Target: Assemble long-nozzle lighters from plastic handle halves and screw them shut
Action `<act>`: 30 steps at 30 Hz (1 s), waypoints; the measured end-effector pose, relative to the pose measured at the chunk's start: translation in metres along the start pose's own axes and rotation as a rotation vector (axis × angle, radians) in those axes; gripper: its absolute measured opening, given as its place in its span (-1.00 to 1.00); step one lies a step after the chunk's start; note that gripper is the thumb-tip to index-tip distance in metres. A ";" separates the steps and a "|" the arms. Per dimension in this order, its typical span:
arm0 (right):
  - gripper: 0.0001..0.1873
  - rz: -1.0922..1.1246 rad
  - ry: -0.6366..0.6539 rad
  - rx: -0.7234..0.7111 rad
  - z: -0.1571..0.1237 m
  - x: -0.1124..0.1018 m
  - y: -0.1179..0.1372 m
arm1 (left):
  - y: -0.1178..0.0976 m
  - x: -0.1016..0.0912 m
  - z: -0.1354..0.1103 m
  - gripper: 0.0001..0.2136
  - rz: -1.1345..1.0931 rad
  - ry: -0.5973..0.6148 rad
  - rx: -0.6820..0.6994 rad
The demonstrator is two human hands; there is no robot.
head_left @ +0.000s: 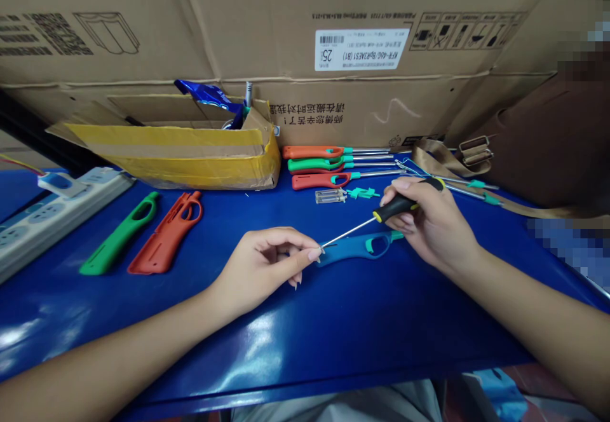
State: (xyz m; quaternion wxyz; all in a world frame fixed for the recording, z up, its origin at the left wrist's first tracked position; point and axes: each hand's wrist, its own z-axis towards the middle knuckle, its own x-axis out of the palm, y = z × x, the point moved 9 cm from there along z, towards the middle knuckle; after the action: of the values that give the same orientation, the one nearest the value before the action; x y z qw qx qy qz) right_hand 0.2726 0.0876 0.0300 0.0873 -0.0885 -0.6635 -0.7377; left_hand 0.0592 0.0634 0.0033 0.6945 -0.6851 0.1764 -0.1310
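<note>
My right hand (424, 218) is closed round the black and yellow handle of a screwdriver (353, 229), whose shaft slants down to the left. At its tip, the thumb and forefinger of my left hand (271, 260) are pinched together; whatever they hold there is too small to make out. Behind and just below the shaft lies a blue gas lighter (355, 251) with a teal trigger, its left end partly hidden by my left fingers and its right end by my right hand. Beyond it are a clear fuel tank (330, 196) and small teal plastic parts (363, 193).
Several assembled lighters (317, 181) lie at the back, near loose metal lighter tubes (469, 190). Green (117, 238) and red (164, 238) handle shells rest at left, by a power strip (52, 212). A yellow-taped box (190, 158) stands before the large carton (267, 21).
</note>
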 end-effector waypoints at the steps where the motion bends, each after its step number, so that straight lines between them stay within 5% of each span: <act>1: -0.74 -0.012 -0.002 -0.017 0.000 0.001 0.002 | 0.000 0.000 0.000 -0.95 0.015 -0.005 0.003; 7: -0.77 -0.097 0.002 -0.127 -0.004 0.002 0.016 | -0.005 -0.001 -0.002 -0.93 0.141 -0.025 0.114; 12: -0.75 -0.258 0.038 -0.192 -0.010 0.001 0.021 | -0.026 0.003 -0.011 -0.93 0.405 -0.045 0.388; 18: -0.64 -0.266 -0.143 -0.147 -0.021 -0.002 0.020 | -0.044 0.006 -0.026 -0.88 0.585 -0.088 0.666; 21: -0.65 -0.303 -0.153 -0.206 -0.024 0.006 0.030 | -0.046 0.005 -0.029 -0.87 0.611 -0.112 0.701; 30: -0.62 -0.240 0.095 -0.225 -0.014 0.057 0.055 | -0.048 -0.005 -0.025 -0.91 0.544 -0.199 0.587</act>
State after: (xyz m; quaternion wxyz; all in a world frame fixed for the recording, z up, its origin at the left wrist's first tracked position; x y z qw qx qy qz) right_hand 0.2308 0.0673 0.0955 0.0191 0.0171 -0.5776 -0.8159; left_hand 0.0472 0.0413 0.0513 0.8834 -0.3956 0.2382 0.0798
